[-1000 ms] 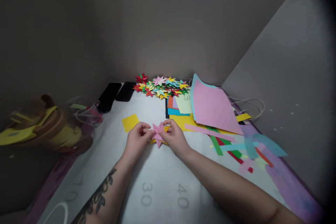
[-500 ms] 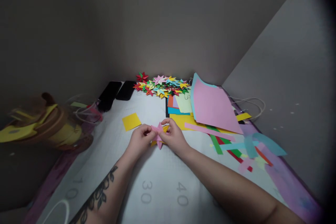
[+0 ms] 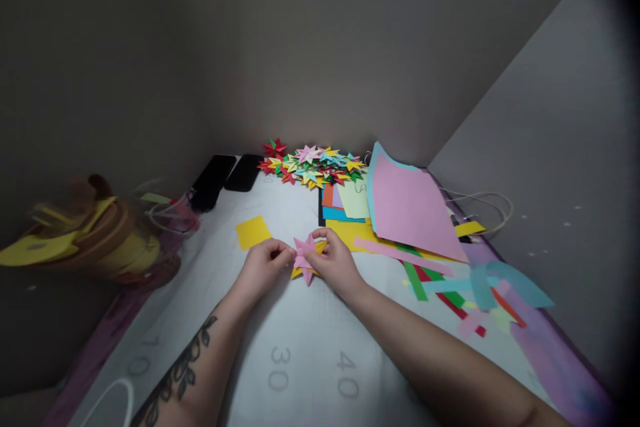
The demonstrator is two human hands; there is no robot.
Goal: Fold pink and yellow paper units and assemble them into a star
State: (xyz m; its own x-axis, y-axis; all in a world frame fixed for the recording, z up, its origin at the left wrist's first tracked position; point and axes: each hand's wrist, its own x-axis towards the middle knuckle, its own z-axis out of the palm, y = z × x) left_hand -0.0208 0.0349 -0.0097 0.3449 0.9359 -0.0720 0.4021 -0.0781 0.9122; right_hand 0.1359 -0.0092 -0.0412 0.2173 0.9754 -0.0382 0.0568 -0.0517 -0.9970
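A folded paper star (image 3: 306, 260), pink on top with yellow points beneath, is held above the white mat. My right hand (image 3: 336, 265) grips its right side between thumb and fingers. At its left edge, the pinched thumb and forefinger of my left hand (image 3: 266, 268) meet a pink point; whether they grip it is too small to make out. A yellow paper square (image 3: 253, 232) lies just beyond my left hand. Behind, a pile of many-coloured folded stars (image 3: 313, 165) rests near the wall.
Two black phones (image 3: 214, 177) lie at the back left. Pink and blue sheets (image 3: 413, 203) cover part of a stack at the right, beside scattered paper strips (image 3: 445, 290). Terracotta pots (image 3: 113, 237) stand at the left edge, near a clear bag and cable.
My left fingers have shifted slightly away from the star's middle to its left edge, showing more of the pink paper. The view has moved a little.
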